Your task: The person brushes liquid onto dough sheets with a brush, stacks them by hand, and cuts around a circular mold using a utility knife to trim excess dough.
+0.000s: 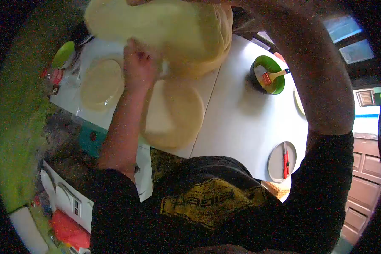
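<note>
A floppy, pale yellow round dough sheet (152, 25) is raised close to the camera, with several layered edges folding down on its right side. My left hand (142, 63) is closed at its lower edge, fingers curled against the dough. My right arm arches over from the right, and only a sliver of my right hand (136, 1) shows at the top, gripping the far edge; most of its fingers are cut off by the frame. Below lies another round sheet (184, 122) on the white table (228, 122), partly shaded and reaching its near edge.
On the left, a pale round (100, 86) lies in clear plastic. To the right stands a green bowl (258, 80) with a wooden-handled brush (275, 75) in it. A grey plate (276, 163) bears a red-handled knife (286, 165) near the front edge.
</note>
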The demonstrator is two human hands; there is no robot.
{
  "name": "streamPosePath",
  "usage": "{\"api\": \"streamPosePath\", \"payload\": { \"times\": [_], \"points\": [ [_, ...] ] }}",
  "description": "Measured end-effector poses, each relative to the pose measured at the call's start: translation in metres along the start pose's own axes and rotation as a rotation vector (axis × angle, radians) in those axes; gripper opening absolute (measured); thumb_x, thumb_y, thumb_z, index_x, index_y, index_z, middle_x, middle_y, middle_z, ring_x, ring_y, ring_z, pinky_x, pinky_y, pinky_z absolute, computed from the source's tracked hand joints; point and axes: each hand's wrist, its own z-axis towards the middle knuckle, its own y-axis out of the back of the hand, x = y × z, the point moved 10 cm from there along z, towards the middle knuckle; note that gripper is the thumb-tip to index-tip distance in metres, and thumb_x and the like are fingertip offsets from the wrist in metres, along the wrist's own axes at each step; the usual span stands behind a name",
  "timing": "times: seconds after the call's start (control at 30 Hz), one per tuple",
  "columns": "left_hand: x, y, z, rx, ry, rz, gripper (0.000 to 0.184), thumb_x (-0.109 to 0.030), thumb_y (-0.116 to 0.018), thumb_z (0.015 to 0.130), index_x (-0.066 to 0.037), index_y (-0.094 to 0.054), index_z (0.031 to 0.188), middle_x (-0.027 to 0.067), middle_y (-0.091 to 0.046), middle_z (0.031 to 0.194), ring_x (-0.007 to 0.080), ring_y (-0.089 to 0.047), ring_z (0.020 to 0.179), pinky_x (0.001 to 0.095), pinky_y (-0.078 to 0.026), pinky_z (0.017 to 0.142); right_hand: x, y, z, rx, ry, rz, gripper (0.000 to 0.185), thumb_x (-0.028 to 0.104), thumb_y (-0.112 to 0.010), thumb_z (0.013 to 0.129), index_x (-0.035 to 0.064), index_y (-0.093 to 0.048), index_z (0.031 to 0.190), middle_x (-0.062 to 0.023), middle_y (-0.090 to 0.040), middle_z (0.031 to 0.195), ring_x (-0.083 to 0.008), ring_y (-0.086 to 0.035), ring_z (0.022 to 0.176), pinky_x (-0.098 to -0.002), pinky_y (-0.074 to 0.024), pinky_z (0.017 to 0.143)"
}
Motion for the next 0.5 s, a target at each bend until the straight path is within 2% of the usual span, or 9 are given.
{"api": "streamPosePath", "payload": {
  "times": [0.03,0.13,0.17,0.23,0.3,0.33,0.4,0.43,0.5],
  "points": [
    [0.003,0.003,-0.027,-0.097,0.312,-0.673,0.043,-0.034,-0.051,0.100,-0.001,-0.049,0.127,0.0136,-0.058,0.120,0.0277,-0.060,0.107,0.0400,-0.050,0.093,0.022,-0.005,-0.012,0.069,0.002,0.036,0.065,0.047,-0.073,0.077,-0.0034,-0.062,0.117,-0.0277,-0.060,0.116,-0.0356,-0.060,0.109,-0.0456,-0.0481,0.088],
    [-0.046,0.058,-0.082,-0.054,0.207,-0.349,0.044,-0.033,-0.053,0.098,-0.002,-0.048,0.130,0.0129,-0.058,0.124,0.0265,-0.061,0.109,0.0383,-0.052,0.093,0.010,0.003,-0.038,-0.165,-0.389,0.253,0.059,0.045,-0.072,0.077,-0.0039,-0.065,0.110,-0.0267,-0.063,0.104,-0.0364,-0.061,0.103,-0.0450,-0.0490,0.084],
    [-0.060,0.072,-0.096,0.029,0.194,-0.132,0.048,-0.033,-0.055,0.097,-0.002,-0.046,0.133,0.0126,-0.057,0.126,0.0262,-0.060,0.111,0.0386,-0.051,0.094,-0.007,-0.019,-0.040,-0.132,-0.350,0.393,0.057,0.043,-0.071,0.078,-0.0044,-0.064,0.109,-0.0266,-0.063,0.103,-0.0360,-0.061,0.101,-0.0444,-0.0489,0.084],
    [-0.058,0.091,-0.114,-0.017,0.252,-0.150,0.049,-0.030,-0.056,0.097,-0.001,-0.044,0.135,0.0129,-0.057,0.127,0.0251,-0.059,0.113,0.0382,-0.051,0.095,-0.043,-0.082,-0.035,-0.097,-0.305,0.542,0.055,0.042,-0.070,0.080,-0.0049,-0.064,0.107,-0.0265,-0.063,0.101,-0.0357,-0.061,0.100,-0.0437,-0.0488,0.083],
    [-0.044,0.103,-0.134,-0.066,0.329,-0.164,0.052,-0.028,-0.057,0.096,0.000,-0.042,0.137,0.0132,-0.056,0.128,0.0240,-0.057,0.116,0.0379,-0.050,0.095,-0.044,-0.149,-0.030,-0.117,-0.045,0.754,0.052,0.042,-0.073,0.079,0.0006,-0.066,0.109,-0.0172,-0.068,0.097,-0.0305,-0.066,0.089,-0.0404,-0.0519,0.081],
    [-0.029,0.106,-0.144,-0.056,0.387,0.017,0.050,-0.024,-0.056,0.096,-0.001,-0.041,0.137,0.0129,-0.056,0.128,0.0232,-0.057,0.116,0.0369,-0.050,0.094,-0.039,-0.173,-0.032,-0.120,0.045,0.826,0.051,0.042,-0.074,0.078,0.0024,-0.066,0.110,-0.0141,-0.070,0.095,-0.0287,-0.067,0.086,-0.0393,-0.0530,0.081],
    [0.016,0.118,-0.152,0.014,0.378,0.264,0.049,-0.020,-0.055,0.096,-0.002,-0.040,0.138,0.0119,-0.057,0.126,0.0221,-0.057,0.115,0.0363,-0.051,0.091,-0.015,-0.163,-0.053,-0.528,0.032,0.186,0.049,0.041,-0.073,0.078,0.0017,-0.064,0.107,-0.0142,-0.068,0.087,-0.0333,-0.067,0.083,-0.0406,-0.0536,0.078],
    [0.039,0.124,-0.155,0.047,0.371,0.386,0.049,-0.018,-0.055,0.096,-0.002,-0.039,0.139,0.0114,-0.057,0.126,0.0215,-0.057,0.114,0.0360,-0.052,0.090,0.000,-0.158,-0.056,-0.526,0.015,0.193,0.049,0.041,-0.073,0.078,0.0017,-0.064,0.107,-0.0142,-0.068,0.087,-0.0333,-0.067,0.083,-0.0406,-0.0536,0.078],
    [0.071,0.133,-0.161,-0.177,0.442,-0.176,0.052,-0.025,-0.054,0.097,-0.006,-0.036,0.142,0.0107,-0.055,0.129,0.0225,-0.056,0.115,0.0393,-0.050,0.093,0.029,-0.139,-0.047,-0.311,-0.009,0.325,0.050,0.040,-0.072,0.079,0.0003,-0.062,0.108,-0.0168,-0.066,0.085,-0.0374,-0.066,0.082,-0.0426,-0.0528,0.080]
  ]
}}
